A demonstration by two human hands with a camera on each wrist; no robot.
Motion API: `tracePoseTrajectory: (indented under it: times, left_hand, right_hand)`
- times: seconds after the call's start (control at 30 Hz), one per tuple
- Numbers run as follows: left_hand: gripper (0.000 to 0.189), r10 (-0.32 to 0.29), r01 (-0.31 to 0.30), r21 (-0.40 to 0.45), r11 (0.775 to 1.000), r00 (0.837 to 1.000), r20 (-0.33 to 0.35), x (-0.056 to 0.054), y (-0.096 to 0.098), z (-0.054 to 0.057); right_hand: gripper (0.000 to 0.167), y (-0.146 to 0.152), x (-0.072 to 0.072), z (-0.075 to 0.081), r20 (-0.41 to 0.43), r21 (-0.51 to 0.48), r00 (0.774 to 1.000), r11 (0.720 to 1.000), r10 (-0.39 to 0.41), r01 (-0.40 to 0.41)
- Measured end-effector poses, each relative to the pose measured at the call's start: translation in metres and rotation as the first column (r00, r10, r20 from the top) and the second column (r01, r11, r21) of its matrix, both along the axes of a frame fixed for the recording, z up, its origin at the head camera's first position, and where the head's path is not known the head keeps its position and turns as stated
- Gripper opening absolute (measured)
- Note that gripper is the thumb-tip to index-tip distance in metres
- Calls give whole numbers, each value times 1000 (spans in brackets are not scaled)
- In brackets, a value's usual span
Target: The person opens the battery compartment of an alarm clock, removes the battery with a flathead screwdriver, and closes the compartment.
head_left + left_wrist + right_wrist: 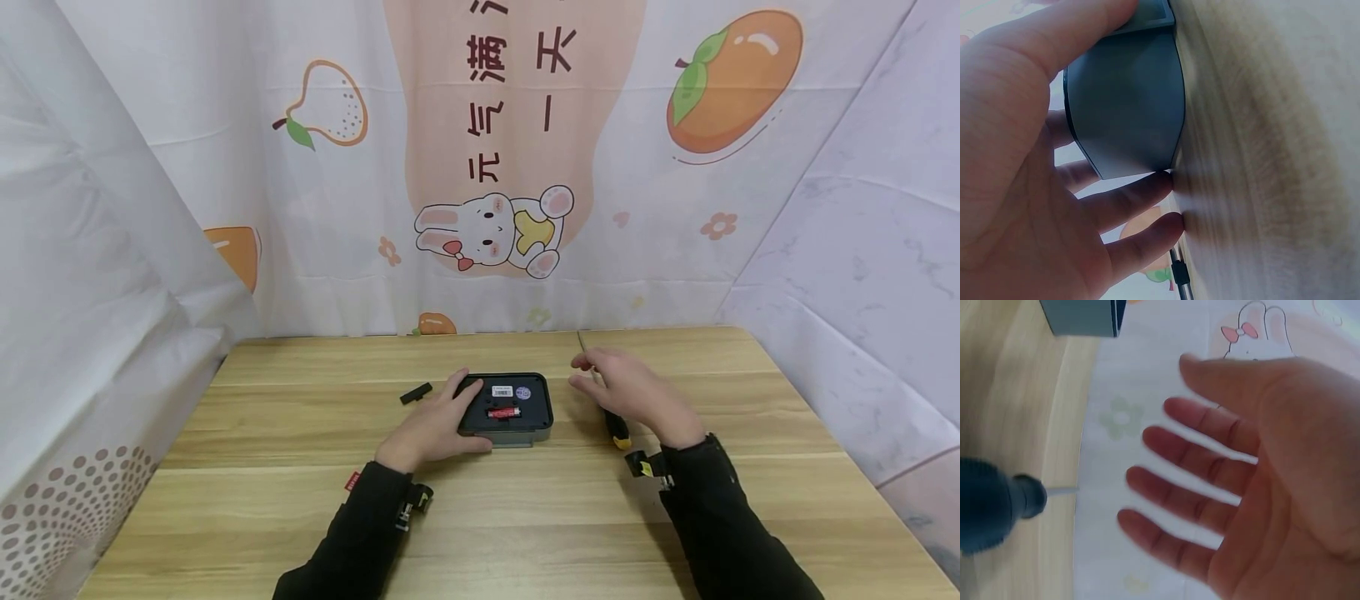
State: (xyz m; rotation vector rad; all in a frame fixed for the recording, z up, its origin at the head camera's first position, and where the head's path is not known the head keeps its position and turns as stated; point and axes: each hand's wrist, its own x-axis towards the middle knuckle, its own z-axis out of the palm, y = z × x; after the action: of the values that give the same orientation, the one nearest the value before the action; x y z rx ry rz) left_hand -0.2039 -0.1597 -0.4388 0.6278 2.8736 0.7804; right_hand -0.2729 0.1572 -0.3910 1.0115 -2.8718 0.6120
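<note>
A black, box-shaped battery-powered device (536, 396) lies on the table with its label side up. A red battery (503, 412) shows in an uncovered slot on that side. My left hand (435, 429) grips its left end, thumb along the near side, fingers at the far side and end. In the left wrist view the device's smooth grey end (1125, 112) faces the palm. My right hand (633, 387) hovers over a screwdriver (617, 427) with a black and yellow handle. In the right wrist view its fingers (1166, 494) are loosely extended, apart from the screwdriver, holding nothing.
A small black strip-like piece (416, 392) lies on the wooden table (300, 483) left of the device. A small red tag (352, 481) is beside the left sleeve. A printed curtain (337, 208) hangs behind the table's back edge.
</note>
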Motion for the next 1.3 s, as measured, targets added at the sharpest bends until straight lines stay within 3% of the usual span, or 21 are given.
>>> tracePoseTrajectory:
  times: [0.13, 0.33, 0.63, 1.3]
  left_hand:
    - [95, -2, 2, -1, 1000, 1000, 0, 0, 0, 0]
    - [95, -2, 2, 7, 1000, 1000, 13, 0, 0, 0]
    - [95, 0, 0, -3, 1000, 1000, 11, -2, 0, -1]
    - [94, 2, -2, 4, 1000, 1000, 20, -3, 0, -2]
  right_hand:
    - [33, -11, 3, -3, -78, -19, 992, 995, 100, -102]
    - [37, -30, 11, -7, -34, -32, 983, 983, 180, -181]
    - [34, -51, 15, -19, -55, -31, 956, 957, 288, -290]
    - [28, -65, 20, -31, -145, 15, 945, 956, 293, -294]
